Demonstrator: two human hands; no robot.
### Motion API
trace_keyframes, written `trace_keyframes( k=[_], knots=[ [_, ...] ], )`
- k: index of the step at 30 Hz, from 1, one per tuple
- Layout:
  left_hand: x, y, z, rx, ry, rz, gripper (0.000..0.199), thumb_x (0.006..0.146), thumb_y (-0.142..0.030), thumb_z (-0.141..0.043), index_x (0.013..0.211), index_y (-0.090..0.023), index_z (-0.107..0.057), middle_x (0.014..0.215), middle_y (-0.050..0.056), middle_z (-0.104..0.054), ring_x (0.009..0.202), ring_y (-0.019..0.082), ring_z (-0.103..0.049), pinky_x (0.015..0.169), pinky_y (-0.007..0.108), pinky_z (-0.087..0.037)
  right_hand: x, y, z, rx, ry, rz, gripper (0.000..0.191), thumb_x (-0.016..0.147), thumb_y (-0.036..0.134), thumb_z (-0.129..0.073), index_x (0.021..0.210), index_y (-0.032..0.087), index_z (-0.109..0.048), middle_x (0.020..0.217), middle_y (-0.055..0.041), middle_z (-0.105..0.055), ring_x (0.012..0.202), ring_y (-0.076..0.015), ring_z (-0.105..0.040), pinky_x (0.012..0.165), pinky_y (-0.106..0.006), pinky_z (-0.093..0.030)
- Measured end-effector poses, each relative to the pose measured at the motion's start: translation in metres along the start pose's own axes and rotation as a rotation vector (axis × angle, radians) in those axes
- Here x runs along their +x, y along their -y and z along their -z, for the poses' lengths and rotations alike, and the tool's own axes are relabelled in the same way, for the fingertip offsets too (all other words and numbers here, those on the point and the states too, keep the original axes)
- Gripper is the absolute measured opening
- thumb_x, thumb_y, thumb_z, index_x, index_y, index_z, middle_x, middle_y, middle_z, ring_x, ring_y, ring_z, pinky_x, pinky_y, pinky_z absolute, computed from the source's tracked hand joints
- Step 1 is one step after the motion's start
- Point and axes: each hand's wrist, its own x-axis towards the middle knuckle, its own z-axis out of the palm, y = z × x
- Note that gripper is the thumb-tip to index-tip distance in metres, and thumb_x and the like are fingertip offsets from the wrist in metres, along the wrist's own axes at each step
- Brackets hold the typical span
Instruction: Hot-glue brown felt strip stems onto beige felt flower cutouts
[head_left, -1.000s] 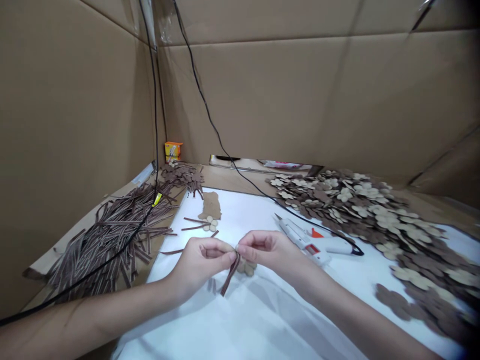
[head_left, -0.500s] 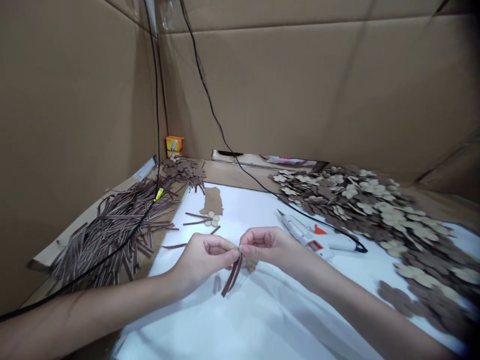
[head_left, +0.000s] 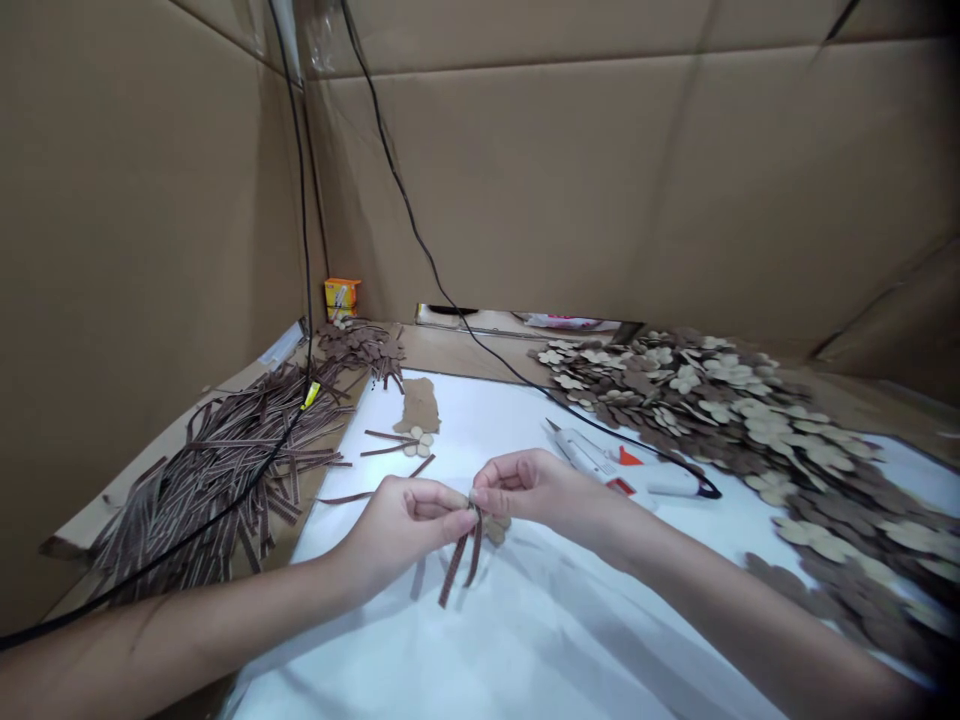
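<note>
Fingertips of my left hand (head_left: 420, 520) and my right hand (head_left: 517, 485) meet over the white board, both closed in a pinch. Between them is a brown stitched ribbon (head_left: 454, 572), its two ends hanging down and spread apart. A beige flower cutout (head_left: 496, 527) shows just below my right fingers, partly hidden by them; whether the ribbon is fixed to it I cannot tell. Left of my hands lies a loose ribbon strip (head_left: 345, 498). Farther back rests a beige flower (head_left: 418, 441) with two ribbon tails.
A white glue gun (head_left: 592, 452) lies behind my right hand, its black cord running upward. Ribbon strips (head_left: 217, 470) pile up at left, flower cutouts (head_left: 750, 420) at right. A brown scrap (head_left: 420, 405) and an orange box (head_left: 342, 298) are farther back. Cardboard walls surround the white board (head_left: 375, 640).
The ribbon's hanging ends have spread apart, having been close together before. Both hands stay pinched together. The whole view has shifted slightly.
</note>
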Motion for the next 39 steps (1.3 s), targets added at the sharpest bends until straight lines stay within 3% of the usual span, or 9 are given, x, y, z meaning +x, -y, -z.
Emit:
trace_keyframes(
  k=[9,18,26,32,39],
  knots=[
    [0.002,0.0,-0.001,0.026,-0.036,0.031,0.02,0.064,-0.03,-0.074,0.071,-0.012,-0.071,0.069,0.005,-0.071,0.062,0.013,-0.062,0.061,0.021,-0.048,0.002,-0.005,-0.007,-0.039,-0.068,0.055,0.03,0.06,0.042,-0.072,0.065,0.014,-0.06,0.055,0.0,-0.06,0.051,-0.0107,-0.051,0.052,-0.025,-0.038],
    [0.002,0.003,0.0,0.117,-0.088,0.04,0.031,0.063,-0.041,-0.072,0.068,-0.011,-0.07,0.056,0.003,-0.064,0.044,0.008,-0.049,0.039,0.018,-0.036,0.004,-0.01,-0.012,-0.043,-0.135,0.082,0.027,0.063,0.039,-0.07,0.069,0.015,-0.059,0.059,-0.0008,-0.061,0.052,-0.0112,-0.051,0.05,-0.024,-0.037],
    [-0.004,0.001,-0.003,0.114,-0.091,-0.046,0.023,0.071,-0.035,-0.068,0.067,-0.012,-0.07,0.064,0.004,-0.069,0.056,0.011,-0.058,0.053,0.018,-0.043,-0.012,-0.006,-0.015,0.11,-0.168,0.048,0.037,0.065,0.05,-0.068,0.076,0.014,-0.065,0.065,0.0004,-0.059,0.056,-0.0081,-0.046,0.059,-0.024,-0.039],
    [-0.006,0.001,-0.005,0.108,-0.086,-0.002,0.024,0.067,-0.035,-0.072,0.067,-0.011,-0.07,0.065,0.006,-0.069,0.058,0.013,-0.06,0.055,0.02,-0.045,-0.013,-0.015,-0.012,-0.039,-0.148,0.228,0.026,0.069,0.041,-0.068,0.073,0.015,-0.066,0.07,-0.0019,-0.064,0.067,-0.0139,-0.057,0.066,-0.026,-0.043],
    [-0.008,0.005,-0.007,0.131,-0.072,-0.03,0.021,0.069,-0.033,-0.069,0.067,-0.013,-0.071,0.063,0.004,-0.069,0.056,0.012,-0.058,0.053,0.021,-0.044,-0.016,-0.016,-0.021,-0.064,-0.203,0.235,0.023,0.074,0.038,-0.062,0.067,0.016,-0.06,0.063,0.0012,-0.056,0.061,-0.0121,-0.053,0.058,-0.024,-0.04]
  ],
)
